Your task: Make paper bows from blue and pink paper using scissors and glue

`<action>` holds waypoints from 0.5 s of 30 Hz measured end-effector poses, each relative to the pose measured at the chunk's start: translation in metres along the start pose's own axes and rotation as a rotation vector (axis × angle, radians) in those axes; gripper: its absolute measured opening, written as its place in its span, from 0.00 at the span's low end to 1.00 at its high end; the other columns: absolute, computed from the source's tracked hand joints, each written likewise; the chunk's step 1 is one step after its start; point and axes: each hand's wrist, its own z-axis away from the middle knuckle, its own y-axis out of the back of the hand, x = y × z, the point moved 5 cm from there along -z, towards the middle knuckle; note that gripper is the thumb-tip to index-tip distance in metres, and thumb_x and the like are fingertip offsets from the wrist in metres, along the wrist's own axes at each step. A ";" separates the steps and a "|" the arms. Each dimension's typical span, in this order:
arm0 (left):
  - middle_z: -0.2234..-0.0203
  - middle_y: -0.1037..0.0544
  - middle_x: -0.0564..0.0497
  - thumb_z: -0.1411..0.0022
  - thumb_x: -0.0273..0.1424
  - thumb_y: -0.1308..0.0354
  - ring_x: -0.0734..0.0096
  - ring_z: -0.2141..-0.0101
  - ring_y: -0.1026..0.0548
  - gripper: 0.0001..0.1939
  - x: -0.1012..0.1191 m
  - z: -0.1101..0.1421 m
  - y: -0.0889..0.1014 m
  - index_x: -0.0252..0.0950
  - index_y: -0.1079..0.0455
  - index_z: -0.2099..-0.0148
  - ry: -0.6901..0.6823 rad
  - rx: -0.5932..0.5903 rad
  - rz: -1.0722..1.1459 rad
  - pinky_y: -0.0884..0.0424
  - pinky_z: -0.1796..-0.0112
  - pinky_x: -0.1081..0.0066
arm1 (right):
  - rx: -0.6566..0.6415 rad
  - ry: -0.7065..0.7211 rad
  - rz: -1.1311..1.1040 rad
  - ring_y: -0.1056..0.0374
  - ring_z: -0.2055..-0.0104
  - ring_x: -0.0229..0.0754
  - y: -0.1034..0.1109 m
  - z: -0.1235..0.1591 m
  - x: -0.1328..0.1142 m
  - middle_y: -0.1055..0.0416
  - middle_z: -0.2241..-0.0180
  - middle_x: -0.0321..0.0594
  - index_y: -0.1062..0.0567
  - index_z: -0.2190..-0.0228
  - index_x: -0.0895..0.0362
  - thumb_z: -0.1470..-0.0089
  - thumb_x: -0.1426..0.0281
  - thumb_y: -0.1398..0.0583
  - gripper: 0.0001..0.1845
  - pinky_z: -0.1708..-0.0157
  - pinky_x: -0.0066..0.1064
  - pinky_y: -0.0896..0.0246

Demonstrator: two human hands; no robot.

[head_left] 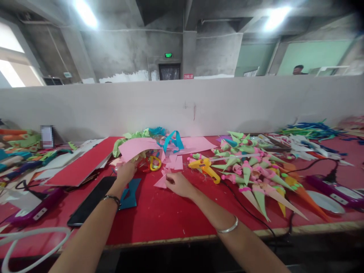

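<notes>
My left hand (pixel 126 173) reaches to the near edge of a large pink sheet (pixel 139 147); its fingertips are hidden there. Beside it lie yellow-handled scissors (pixel 155 163), their blades covered. My right hand (pixel 179 185) has its fingers curled closed on a small pointed pink paper piece (pixel 160 182) low over the red table. Several cut pink pieces (pixel 178 162) lie just beyond it. Under my left wrist is a blue sheet with a cut-out (pixel 131 194). A yellow glue gun (pixel 205 167) rests to the right of my right hand.
Many green and pink cone-shaped pieces (pixel 250 170) are heaped on the right. A black tablet-like slab (pixel 92 201) and a red board (pixel 81 163) lie left. Purple power strips (pixel 337 191) and a black cable (pixel 241 204) occupy the table. A low white partition (pixel 222 102) stands behind.
</notes>
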 end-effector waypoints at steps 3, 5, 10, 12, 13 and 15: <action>0.60 0.27 0.45 0.41 0.32 0.55 0.60 0.60 0.29 0.14 0.006 0.000 -0.003 0.39 0.34 0.55 0.018 0.024 -0.020 0.34 0.65 0.67 | 0.005 0.005 0.010 0.51 0.80 0.30 0.000 0.000 0.000 0.47 0.84 0.29 0.43 0.83 0.57 0.54 0.73 0.49 0.10 0.80 0.23 0.61; 0.62 0.26 0.46 0.41 0.32 0.55 0.61 0.61 0.29 0.12 0.009 0.001 -0.004 0.38 0.33 0.58 0.034 0.028 -0.034 0.34 0.66 0.68 | 0.007 0.008 0.015 0.51 0.80 0.29 0.000 0.000 0.001 0.47 0.84 0.29 0.43 0.83 0.57 0.53 0.73 0.49 0.10 0.80 0.23 0.61; 0.59 0.30 0.46 0.40 0.33 0.51 0.66 0.61 0.30 0.13 0.019 -0.001 -0.001 0.32 0.37 0.54 0.002 0.011 -0.095 0.32 0.63 0.62 | 0.012 0.016 0.020 0.50 0.80 0.29 0.000 0.000 0.001 0.47 0.84 0.29 0.42 0.83 0.58 0.54 0.73 0.49 0.09 0.80 0.23 0.61; 0.57 0.33 0.46 0.41 0.34 0.50 0.67 0.60 0.31 0.16 0.024 -0.003 0.001 0.32 0.39 0.52 -0.034 0.010 -0.107 0.32 0.61 0.60 | 0.014 0.019 0.022 0.51 0.80 0.30 0.000 -0.001 0.001 0.47 0.84 0.29 0.42 0.83 0.58 0.54 0.73 0.49 0.09 0.80 0.23 0.61; 0.56 0.33 0.46 0.41 0.33 0.50 0.66 0.60 0.31 0.16 0.025 -0.004 0.002 0.33 0.39 0.51 -0.049 0.012 -0.107 0.32 0.61 0.60 | 0.014 0.021 0.024 0.51 0.80 0.30 0.000 -0.001 0.001 0.47 0.84 0.29 0.41 0.83 0.58 0.54 0.73 0.49 0.09 0.80 0.23 0.61; 0.56 0.33 0.45 0.41 0.33 0.50 0.66 0.60 0.31 0.16 0.026 -0.005 0.003 0.33 0.39 0.51 -0.070 0.018 -0.091 0.32 0.61 0.61 | 0.017 0.025 0.030 0.50 0.80 0.30 0.001 -0.001 0.000 0.46 0.84 0.29 0.41 0.83 0.58 0.54 0.73 0.49 0.09 0.79 0.23 0.61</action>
